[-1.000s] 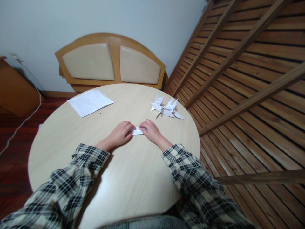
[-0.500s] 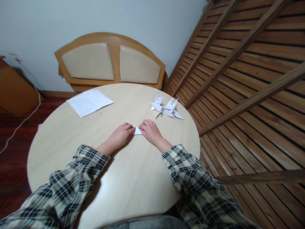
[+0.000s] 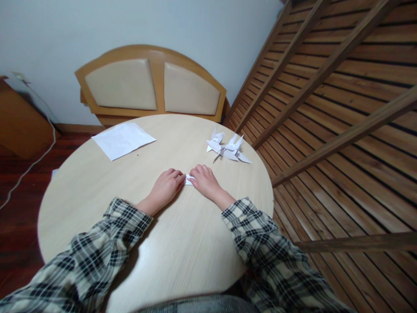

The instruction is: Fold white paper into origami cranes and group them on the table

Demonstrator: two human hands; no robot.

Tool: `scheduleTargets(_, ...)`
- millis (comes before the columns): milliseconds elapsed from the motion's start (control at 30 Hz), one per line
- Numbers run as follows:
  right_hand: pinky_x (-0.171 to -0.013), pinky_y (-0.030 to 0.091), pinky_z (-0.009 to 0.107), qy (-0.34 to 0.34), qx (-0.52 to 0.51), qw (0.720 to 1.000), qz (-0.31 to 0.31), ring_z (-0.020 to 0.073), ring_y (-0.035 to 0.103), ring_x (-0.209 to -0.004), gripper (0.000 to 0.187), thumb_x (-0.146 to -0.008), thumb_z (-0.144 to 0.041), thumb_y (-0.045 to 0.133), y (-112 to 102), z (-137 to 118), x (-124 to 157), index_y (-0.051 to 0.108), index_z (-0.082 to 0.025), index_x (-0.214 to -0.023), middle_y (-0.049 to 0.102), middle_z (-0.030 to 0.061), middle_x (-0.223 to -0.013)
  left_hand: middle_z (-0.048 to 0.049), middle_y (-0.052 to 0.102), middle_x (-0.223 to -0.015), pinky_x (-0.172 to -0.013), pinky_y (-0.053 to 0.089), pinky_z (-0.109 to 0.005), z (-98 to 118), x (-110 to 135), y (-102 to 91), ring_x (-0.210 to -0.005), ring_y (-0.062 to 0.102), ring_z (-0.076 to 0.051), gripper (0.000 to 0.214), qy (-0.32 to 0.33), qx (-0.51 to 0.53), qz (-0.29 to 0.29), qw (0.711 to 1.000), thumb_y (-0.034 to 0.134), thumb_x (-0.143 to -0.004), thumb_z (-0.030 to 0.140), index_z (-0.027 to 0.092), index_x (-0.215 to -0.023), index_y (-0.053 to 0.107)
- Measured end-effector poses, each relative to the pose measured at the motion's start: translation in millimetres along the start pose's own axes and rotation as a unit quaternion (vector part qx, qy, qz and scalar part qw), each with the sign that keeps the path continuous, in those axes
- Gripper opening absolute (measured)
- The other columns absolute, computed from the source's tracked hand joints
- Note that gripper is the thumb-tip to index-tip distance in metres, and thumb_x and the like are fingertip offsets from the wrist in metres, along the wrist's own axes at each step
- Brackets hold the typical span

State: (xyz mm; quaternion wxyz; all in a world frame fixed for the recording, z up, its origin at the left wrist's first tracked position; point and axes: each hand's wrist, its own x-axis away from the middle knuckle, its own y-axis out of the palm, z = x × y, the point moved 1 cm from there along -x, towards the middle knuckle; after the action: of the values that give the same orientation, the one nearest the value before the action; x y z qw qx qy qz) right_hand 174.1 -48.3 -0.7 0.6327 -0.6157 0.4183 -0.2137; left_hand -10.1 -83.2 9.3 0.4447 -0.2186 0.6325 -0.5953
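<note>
A small folded piece of white paper [image 3: 188, 181] lies at the middle of the round table, mostly covered by my fingers. My left hand [image 3: 167, 186] grips its left end, with thumb and fingers pressed together. On the right end, my right hand [image 3: 206, 181] has its fingers curled over the paper and its thumb toward the middle. Only a short white strip shows between the two hands. Beyond my right hand stand white origami cranes [image 3: 230, 148], close together with pointed wings and tails.
White paper sheets [image 3: 124, 140] lie at the far left of the pale round table [image 3: 169, 252]. A padded wooden headboard [image 3: 156, 82] rises behind the table. A slatted wooden partition [image 3: 325, 130] runs along the right. A white cable [image 3: 32, 167] trails on the floor at left.
My left hand has shifted slightly to the right, closer to my right hand, so less of the paper strip shows. My right thumb has moved slightly on the paper. The cranes and sheets stay put.
</note>
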Motion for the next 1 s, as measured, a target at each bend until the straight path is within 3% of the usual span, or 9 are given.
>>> scheduleTargets(300,-0.091,0.040,0.037,0.005,-0.080,0.997,-0.010,0.0251,0.054,-0.103,0.017,-0.098,-0.033,0.058,-7.6,3.9,3.5,0.066,-0.019,-0.103,0.062,0.0096,-0.107,-0.0127,0.070,-0.103,-0.080,0.045,-0.041,14.4,4.8,-2.6,-0.095,0.055,-0.029,0.028,-0.052,-0.040,0.009,0.998,0.052,-0.097,0.016,0.016,-0.118,0.070)
scheduleTargets(667,-0.094,0.037,0.036,-0.025,-0.150,0.988,-0.025,0.0214,0.054,-0.103,0.014,-0.095,-0.029,0.062,-12.7,13.3,4.7,0.066,-0.019,-0.104,0.064,0.0067,-0.104,-0.0128,0.070,-0.115,-0.090,0.051,-0.043,-4.5,3.8,4.1,-0.105,0.061,-0.028,0.034,-0.063,0.002,0.038,0.997,0.049,-0.094,0.011,0.020,-0.119,0.071)
scheduleTargets(867,-0.087,0.036,0.033,-0.028,-0.174,0.984,-0.040,0.0193,0.055,-0.094,0.011,-0.093,-0.031,0.065,-17.4,11.0,5.8,0.066,-0.020,-0.095,0.065,0.0032,-0.093,-0.0122,0.070,-0.103,-0.083,0.050,-0.042,-16.4,2.3,5.5,-0.097,0.058,-0.028,0.031,-0.062,-0.020,0.076,0.995,0.051,-0.094,0.016,0.022,-0.113,0.075)
scheduleTargets(1000,-0.086,0.035,0.032,-0.042,-0.182,0.981,-0.048,0.0189,0.055,-0.092,0.012,-0.092,-0.031,0.067,-18.7,7.0,5.7,0.065,-0.020,-0.088,0.064,0.0021,-0.089,-0.0139,0.070,-0.101,-0.082,0.050,-0.042,-26.6,0.9,5.6,-0.094,0.059,-0.027,0.032,-0.053,0.039,0.059,0.996,0.049,-0.096,0.017,0.018,-0.113,0.076)
